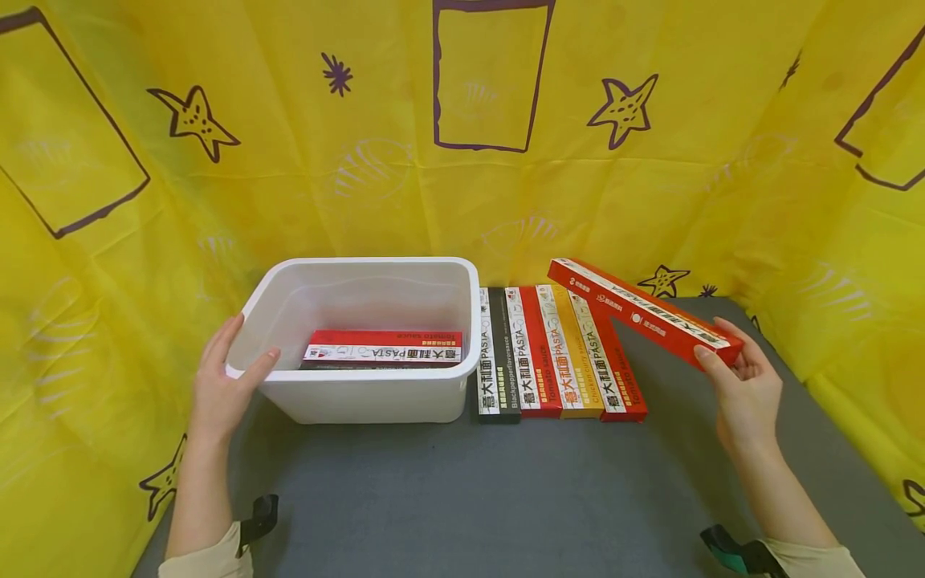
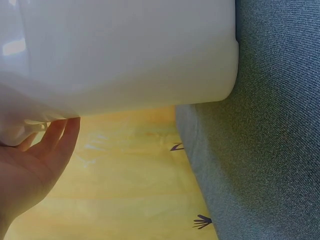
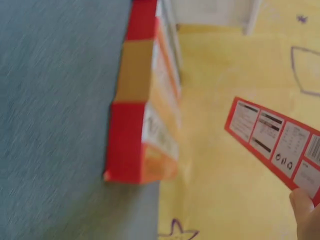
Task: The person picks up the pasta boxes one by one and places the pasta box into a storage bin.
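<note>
Red pasta box (image 1: 643,311) is up in the right hand (image 1: 747,389), tilted and off the table (image 1: 462,482), to the right of the boxes laid out there. Right thumb and fingers pinch it at its near end, closed down to the box's width; rest of it sticks out free toward the back and left.

Lined up just left of it on the table: black box (image 1: 499,353), striped red box (image 1: 533,353), yellow box (image 1: 571,353), end red box (image 1: 612,361) — side by side, printed faces up, end one a bit skewed. White bin (image 1: 368,401) stands beside the black one. Inside it lies a red pack (image 1: 386,345), with a dark edge showing at its near side, maybe another pack.

Left hand (image 1: 227,373) has the bin by its left near corner: thumb over the rim, fingers bent round the outer wall, opened only about as far as the rim needs. Yellow cloth (image 1: 289,201) hangs behind.

Step, as judged: mid-carry, one box between row and bin — direction can't be settled from this. If packing, next move calls for swinging the box left over the row, levelling it, and lowering it onto the pack inside while the left hand steadies the bin. If laying out, it calls for setting it flat beside the end box without knocking that one. Clipping a neighbour or the rim looks like the main risk.
</note>
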The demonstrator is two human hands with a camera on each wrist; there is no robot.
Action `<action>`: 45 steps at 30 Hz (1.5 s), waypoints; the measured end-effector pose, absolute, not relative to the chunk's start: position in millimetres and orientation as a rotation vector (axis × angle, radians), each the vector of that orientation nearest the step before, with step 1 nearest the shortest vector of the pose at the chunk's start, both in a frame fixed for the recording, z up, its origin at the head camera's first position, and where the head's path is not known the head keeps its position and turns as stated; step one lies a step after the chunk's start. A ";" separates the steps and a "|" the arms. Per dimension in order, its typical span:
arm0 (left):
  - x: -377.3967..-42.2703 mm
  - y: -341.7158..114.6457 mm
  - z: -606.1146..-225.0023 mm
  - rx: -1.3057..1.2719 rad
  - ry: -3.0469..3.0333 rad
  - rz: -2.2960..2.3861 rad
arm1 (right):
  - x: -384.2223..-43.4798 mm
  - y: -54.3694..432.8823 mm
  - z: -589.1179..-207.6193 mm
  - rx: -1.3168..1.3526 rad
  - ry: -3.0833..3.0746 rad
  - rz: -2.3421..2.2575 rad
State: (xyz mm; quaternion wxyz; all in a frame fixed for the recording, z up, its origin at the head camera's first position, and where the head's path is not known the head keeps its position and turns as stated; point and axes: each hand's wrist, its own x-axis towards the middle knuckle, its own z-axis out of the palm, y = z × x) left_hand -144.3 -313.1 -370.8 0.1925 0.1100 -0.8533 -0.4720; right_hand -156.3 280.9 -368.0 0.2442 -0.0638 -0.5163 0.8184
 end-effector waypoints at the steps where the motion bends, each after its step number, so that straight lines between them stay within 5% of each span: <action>1: -144.6 -313.2 -370.8 0.311 -2.395 -1.327 | -155.3 278.5 -365.8 -0.129 -1.393 2.260; 10: -143.7 -312.8 -369.4 0.284 -2.373 -1.309 | -147.8 253.3 -346.4 0.178 -1.353 2.426; 45: -141.2 -312.5 -369.9 0.305 -2.397 -1.341 | -163.8 167.9 -335.5 0.615 -1.886 2.452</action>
